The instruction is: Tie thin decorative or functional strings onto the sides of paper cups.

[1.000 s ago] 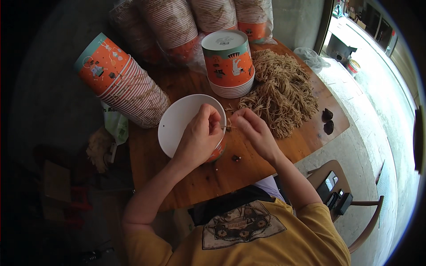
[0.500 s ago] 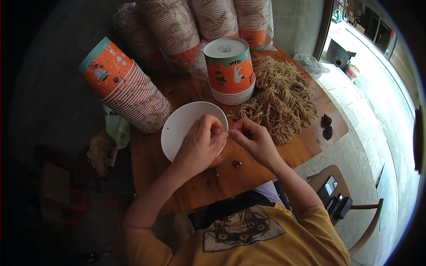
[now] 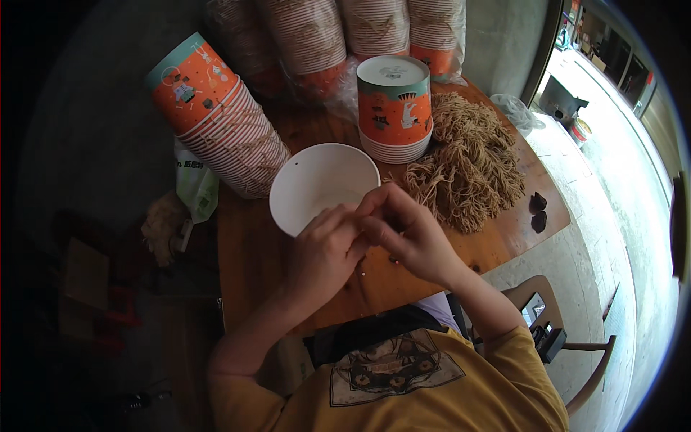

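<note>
Both hands meet in front of a round paper tub, white inside, whose open mouth faces up; a small dark dot shows near its rim. My left hand overlaps the tub's near edge, its fingers curled together. My right hand is closed in a pinch against the left fingertips. Whatever lies between the fingers is hidden or too small to name. Right of the tub, a heap of tan cords spreads loosely. Behind stands an upside-down stack of orange and green paper tubs.
A tall leaning stack of tubs with cords on it rises at left. Plastic-wrapped tub stacks line the back. Two dark lumps lie near the table's right edge. A chair holding a phone stands at right.
My hands have come together, drawn nearer to me and off the tub's mouth, so more of its inside shows. The whole view has shifted slightly.
</note>
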Demonstrator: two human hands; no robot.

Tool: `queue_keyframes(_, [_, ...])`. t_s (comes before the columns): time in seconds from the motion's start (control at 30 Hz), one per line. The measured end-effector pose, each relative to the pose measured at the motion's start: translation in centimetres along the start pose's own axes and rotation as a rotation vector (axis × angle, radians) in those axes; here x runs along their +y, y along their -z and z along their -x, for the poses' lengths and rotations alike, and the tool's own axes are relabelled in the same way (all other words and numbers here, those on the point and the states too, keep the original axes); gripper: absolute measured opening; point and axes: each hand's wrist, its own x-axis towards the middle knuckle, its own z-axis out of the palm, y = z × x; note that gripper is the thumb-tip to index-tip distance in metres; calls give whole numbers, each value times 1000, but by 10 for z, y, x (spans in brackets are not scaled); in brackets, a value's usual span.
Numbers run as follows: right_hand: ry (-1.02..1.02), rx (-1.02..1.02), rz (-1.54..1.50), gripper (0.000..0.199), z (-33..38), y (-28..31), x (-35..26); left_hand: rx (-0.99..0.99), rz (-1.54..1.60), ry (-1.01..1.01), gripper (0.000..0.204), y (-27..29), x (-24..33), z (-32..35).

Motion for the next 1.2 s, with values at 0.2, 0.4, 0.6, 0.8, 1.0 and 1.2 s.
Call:
queue_keyframes(0.2, [356,53,420,8,10,-13,-3,26,-145,-23,43,-3,-6,12])
queue_keyframes(0.4, [243,-24,256,10,17,-21,-6,-10,-297,-40,53,10,-12,23])
queue_keyframes(0.6, [-24,-284,-162,15,15,3,-23,0,-382,28,13,37,-43,35])
queue_keyframes(0.8, [126,-246,-792,8,10,51,-16,54,-164,98,21,61,-98,35])
queue_keyframes(1.0, [330,-27,-898,19,14,83,10,27,19,68,12,64,-127,18])
queue_keyframes(1.2, [298,541,-618,28,10,73,2,20,7,-87,14,63,-142,9])
